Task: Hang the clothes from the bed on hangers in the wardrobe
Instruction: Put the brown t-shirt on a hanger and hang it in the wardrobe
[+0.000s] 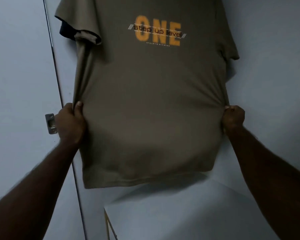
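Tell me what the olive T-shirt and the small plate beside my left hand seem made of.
T-shirt: soft matte knit, probably cotton; it puckers where the left hand and right hand grip it. Plate: metal, likely steel; silvery sheen.

T-shirt blocks the middle
Wall open either side; metal latch plate just beside the left hand.

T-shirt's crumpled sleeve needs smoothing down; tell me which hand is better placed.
Probably left. The left hand grips the T-shirt at its side, directly below the crumpled sleeve; the right hand holds the opposite side, across the shirt.
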`<state>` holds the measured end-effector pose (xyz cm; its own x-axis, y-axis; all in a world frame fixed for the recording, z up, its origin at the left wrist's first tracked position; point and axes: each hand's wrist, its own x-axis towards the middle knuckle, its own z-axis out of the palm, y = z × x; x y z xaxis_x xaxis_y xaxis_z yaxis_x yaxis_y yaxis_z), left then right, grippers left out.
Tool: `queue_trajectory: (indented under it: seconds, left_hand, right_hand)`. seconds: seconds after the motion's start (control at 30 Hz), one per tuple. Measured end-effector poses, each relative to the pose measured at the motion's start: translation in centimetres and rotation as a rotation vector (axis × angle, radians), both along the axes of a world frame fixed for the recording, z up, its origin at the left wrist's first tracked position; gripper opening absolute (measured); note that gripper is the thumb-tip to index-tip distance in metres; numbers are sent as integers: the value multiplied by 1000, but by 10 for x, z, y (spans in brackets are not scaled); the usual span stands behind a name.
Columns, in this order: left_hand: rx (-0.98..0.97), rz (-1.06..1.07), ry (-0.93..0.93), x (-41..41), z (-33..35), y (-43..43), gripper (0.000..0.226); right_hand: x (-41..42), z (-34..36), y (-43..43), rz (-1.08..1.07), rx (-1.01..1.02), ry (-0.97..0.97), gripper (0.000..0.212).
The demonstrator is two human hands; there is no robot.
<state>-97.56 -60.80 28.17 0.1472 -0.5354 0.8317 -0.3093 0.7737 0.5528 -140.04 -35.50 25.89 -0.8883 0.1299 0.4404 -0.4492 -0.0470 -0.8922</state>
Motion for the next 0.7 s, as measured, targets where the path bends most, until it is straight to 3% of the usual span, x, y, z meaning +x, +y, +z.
queue_trajectory:
  seconds: [0.1, 0.17, 0.27, 0.33, 0.4, 0.5, 0.6, 0.7]
  left_hand:
    - [-3, -131, 41, -7, -13, 14, 42]
    - [-20, -228, -40, -9, -29, 21, 35]
    - [55, -307, -222, -12, -58, 18, 35]
    - [105, -242, -267, -11, -78, 11, 39]
    - [218, -226, -147, -12, -97, 5, 42]
    - [502, -321, 131, -16, -113, 3, 34]
    - [442, -264, 120, -19, -130, 5, 38]
    - [316, -241, 60, -17, -146, 15, 44]
  right_hand:
    - [23, -4, -5, -32, -88, 87, 32]
    - [39, -18, -5, -10, -110, 161, 38]
    - [50, -49, -2, 118, 19, 242, 35]
    - [44, -71, -1, 188, 192, 246, 29]
    - [31, -97, 0, 219, 354, 208, 28]
    - [14, -130, 0, 263, 253, -70, 34]
    - [16, -143, -6, 248, 89, -191, 33]
    - [27, -143, -12, 142, 139, -76, 35]
